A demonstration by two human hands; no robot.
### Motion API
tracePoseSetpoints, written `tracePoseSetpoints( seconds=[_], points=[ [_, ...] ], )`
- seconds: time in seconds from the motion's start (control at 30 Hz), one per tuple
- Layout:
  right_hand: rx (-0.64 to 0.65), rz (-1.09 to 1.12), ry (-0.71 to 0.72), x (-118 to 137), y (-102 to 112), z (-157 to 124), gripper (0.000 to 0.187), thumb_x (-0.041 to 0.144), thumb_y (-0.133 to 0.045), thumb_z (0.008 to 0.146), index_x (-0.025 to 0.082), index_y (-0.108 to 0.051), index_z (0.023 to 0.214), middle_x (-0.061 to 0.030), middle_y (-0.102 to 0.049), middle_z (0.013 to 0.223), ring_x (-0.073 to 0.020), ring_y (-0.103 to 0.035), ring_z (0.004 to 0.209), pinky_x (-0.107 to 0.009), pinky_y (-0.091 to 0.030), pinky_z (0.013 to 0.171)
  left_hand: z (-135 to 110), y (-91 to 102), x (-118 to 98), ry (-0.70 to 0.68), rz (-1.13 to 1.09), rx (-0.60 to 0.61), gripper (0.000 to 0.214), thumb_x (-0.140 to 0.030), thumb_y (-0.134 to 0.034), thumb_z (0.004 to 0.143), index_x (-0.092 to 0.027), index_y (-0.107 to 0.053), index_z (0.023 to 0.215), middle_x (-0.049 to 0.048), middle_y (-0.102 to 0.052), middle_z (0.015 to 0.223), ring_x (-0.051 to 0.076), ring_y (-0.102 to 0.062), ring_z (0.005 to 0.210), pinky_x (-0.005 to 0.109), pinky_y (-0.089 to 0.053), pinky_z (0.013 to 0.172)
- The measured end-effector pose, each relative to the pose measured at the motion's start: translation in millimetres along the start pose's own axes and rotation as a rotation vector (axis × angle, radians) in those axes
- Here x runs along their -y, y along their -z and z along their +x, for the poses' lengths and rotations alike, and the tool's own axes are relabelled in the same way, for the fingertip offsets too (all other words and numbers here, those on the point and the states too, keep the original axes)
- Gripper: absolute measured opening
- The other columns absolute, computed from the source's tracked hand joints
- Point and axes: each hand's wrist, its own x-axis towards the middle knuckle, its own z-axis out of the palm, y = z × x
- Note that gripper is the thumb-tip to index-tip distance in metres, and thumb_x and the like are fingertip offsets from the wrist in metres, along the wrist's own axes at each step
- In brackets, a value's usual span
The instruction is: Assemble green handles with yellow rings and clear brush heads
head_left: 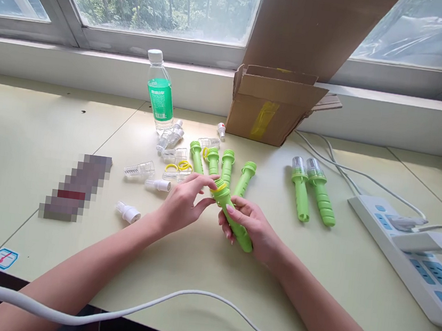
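My right hand [251, 227] is wrapped round a green plastic handle [234, 222] held over the table, its threaded end pointing up-left. A yellow ring [219, 188] sits on that end. My left hand [184, 202] pinches at the ring and the handle's top with its fingertips. Just behind lie several more green handles [226, 167] side by side, loose yellow rings [177, 166] and several clear plastic caps [140, 168]. Two finished green handles with clear caps [314, 190] lie to the right.
A water bottle with a green label [159, 93] and an open cardboard box [269, 104] stand by the window sill. A white power strip [411, 253] with plugs lies at the right. A white cable [197, 296] runs along the table's front edge. A blurred flat object [77, 186] lies left.
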Motion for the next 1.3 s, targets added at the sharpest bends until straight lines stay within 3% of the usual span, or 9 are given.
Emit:
tracePoseSetpoints(
  seconds=[0.13,0.3,0.5,0.67,0.93,1.17,1.3],
  points=[
    [0.010,-0.046,-0.005,4.2,-2.0,-1.5,0.025,0.042,-0.051,0.091,0.017,-0.056,0.091,-0.0025,-0.060,0.076,-0.0105,-0.054,0.056,-0.022,-0.044,0.047,0.4,2.2,1.2,-0.009,0.039,-0.006,0.018,-0.016,-0.064,0.082,-0.020,-0.053,0.095,0.0066,-0.066,0.116,0.016,-0.064,0.091,0.031,-0.058,0.074],
    [-0.016,-0.088,-0.046,3.0,-1.1,-2.0,0.029,0.046,-0.047,0.092,0.019,-0.054,0.088,0.0010,-0.057,0.069,-0.0051,-0.041,0.041,-0.018,-0.030,0.035,0.5,1.0,1.8,0.002,0.021,0.010,0.019,-0.018,-0.064,0.082,-0.020,-0.054,0.099,0.0071,-0.067,0.114,0.016,-0.064,0.090,0.031,-0.059,0.072],
    [-0.099,-0.104,-0.067,-2.7,-0.8,-0.1,0.033,0.044,-0.067,0.079,0.022,-0.048,0.094,0.0046,-0.061,0.063,-0.0050,-0.039,0.032,-0.017,-0.027,0.029,1.7,1.4,-0.8,0.018,-0.013,0.021,0.016,-0.020,-0.064,0.083,-0.019,-0.054,0.095,0.0072,-0.067,0.114,0.016,-0.064,0.090,0.031,-0.059,0.073],
    [-0.115,-0.070,-0.045,-2.6,-0.4,0.7,0.030,0.045,-0.066,0.078,0.020,-0.052,0.087,0.0011,-0.063,0.071,-0.0067,-0.046,0.037,-0.018,-0.031,0.030,2.5,2.7,-0.8,0.030,-0.009,0.014,0.017,-0.024,-0.066,0.082,-0.020,-0.056,0.095,0.0078,-0.067,0.114,0.017,-0.064,0.089,0.033,-0.059,0.072],
    [-0.024,-0.072,-0.010,4.9,-2.8,-1.3,0.031,0.047,-0.055,0.088,0.016,-0.060,0.088,-0.0056,-0.065,0.081,-0.0100,-0.054,0.054,-0.022,-0.046,0.048,3.1,4.9,-1.7,0.031,-0.016,0.008,0.013,-0.022,-0.064,0.083,-0.019,-0.056,0.093,0.0093,-0.066,0.113,0.019,-0.064,0.098,0.035,-0.059,0.076],
    [-0.058,-0.053,-0.082,-0.1,0.3,-0.6,0.038,0.052,-0.049,0.088,0.016,-0.060,0.085,-0.0032,-0.064,0.067,-0.0062,-0.043,0.036,-0.019,-0.030,0.032,1.8,2.6,1.0,0.040,-0.032,0.056,0.022,-0.021,-0.063,0.083,-0.019,-0.054,0.103,0.0093,-0.066,0.112,0.019,-0.063,0.095,0.033,-0.059,0.071],
    [-0.129,-0.051,-0.078,-2.9,-0.9,1.0,0.034,0.050,-0.062,0.080,0.019,-0.054,0.091,0.0002,-0.064,0.067,-0.0061,-0.042,0.033,-0.018,-0.028,0.028,1.0,1.3,2.9,0.057,-0.039,0.060,0.016,-0.022,-0.062,0.084,-0.019,-0.054,0.097,0.0098,-0.066,0.114,0.019,-0.064,0.095,0.033,-0.059,0.074]
  ],
)
